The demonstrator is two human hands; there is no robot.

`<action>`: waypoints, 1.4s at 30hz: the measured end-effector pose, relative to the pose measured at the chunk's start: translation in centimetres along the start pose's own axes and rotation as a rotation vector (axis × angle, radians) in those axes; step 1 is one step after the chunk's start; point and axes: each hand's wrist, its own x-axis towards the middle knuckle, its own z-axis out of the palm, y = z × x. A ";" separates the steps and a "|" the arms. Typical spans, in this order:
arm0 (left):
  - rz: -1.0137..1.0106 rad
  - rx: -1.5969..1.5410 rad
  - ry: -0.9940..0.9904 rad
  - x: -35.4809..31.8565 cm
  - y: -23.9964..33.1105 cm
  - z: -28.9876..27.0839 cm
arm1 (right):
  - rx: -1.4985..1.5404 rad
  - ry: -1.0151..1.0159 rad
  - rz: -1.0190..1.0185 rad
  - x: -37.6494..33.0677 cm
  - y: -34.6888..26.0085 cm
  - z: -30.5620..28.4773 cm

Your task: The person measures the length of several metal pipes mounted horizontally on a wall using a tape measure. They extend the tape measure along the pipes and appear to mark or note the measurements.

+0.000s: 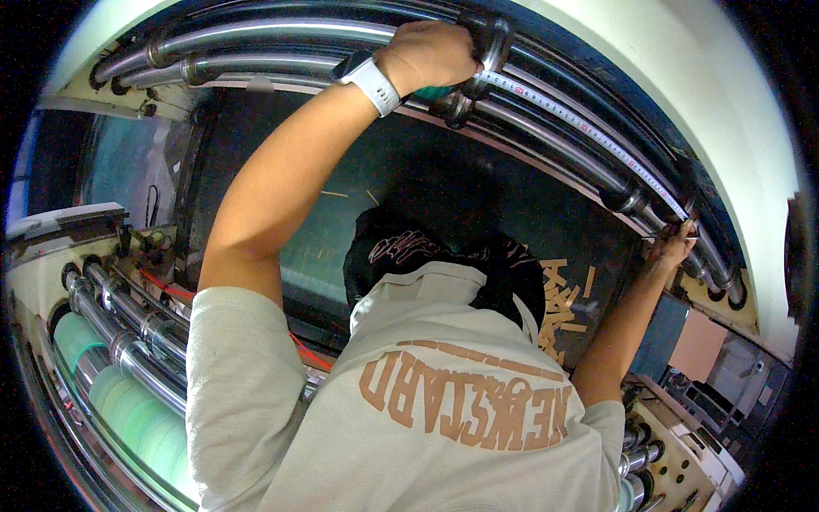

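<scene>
A white tape measure [586, 130] is stretched along a polished steel shaft, slanting down to the right between my hands. My left hand [431, 55], with a watch with a white strap on the wrist, is closed at the tape's left end, beside a dark collar [495, 44] on the shaft. Its fingertips are partly hidden. A bit of something green [433, 92] shows below that hand; I cannot make out what it is. My right hand [674, 246] is closed on the tape's right end, next to another collar [630, 201]; the tape's case cannot be made out.
Parallel steel shafts [281, 32] run across the top, inside a pale machine frame [729, 102]. Below lies a dark floor [316, 222] with scattered cardboard strips [559, 299]. Rollers with green bands [141, 418] stand at lower left, and more shafts [636, 461] at lower right.
</scene>
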 end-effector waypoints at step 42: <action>-0.109 0.004 0.018 -1.3 1.6 -0.9 | 0.220 -0.072 0.555 -4.1 0.5 1.6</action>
